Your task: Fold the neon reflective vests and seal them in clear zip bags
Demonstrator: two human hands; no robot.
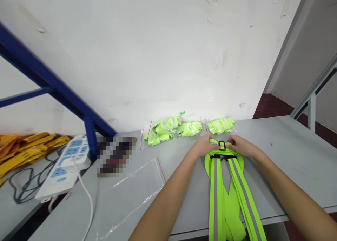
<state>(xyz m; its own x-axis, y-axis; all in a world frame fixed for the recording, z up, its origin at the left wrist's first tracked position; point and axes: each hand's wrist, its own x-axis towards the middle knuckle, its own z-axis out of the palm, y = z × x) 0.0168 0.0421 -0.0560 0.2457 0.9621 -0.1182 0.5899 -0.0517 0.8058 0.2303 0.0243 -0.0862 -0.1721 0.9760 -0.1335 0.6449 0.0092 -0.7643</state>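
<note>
A neon-green strap harness with grey reflective stripes [216,188] lies on the grey table, its long straps hanging over the front edge. My left hand [204,145] pinches the harness's top band on the left of a black buckle [222,145]. On the buckle's other side, my right hand [240,146] grips the same band with bent fingers. Just below the hands, black fittings join the straps.
Bagged green straps [165,126] and another such bag [221,125] lie by the wall. A clear zip bag [131,195] is left of my arm. Farther left are a white power strip [65,167], a blue frame [91,135] and yellow straps [28,151].
</note>
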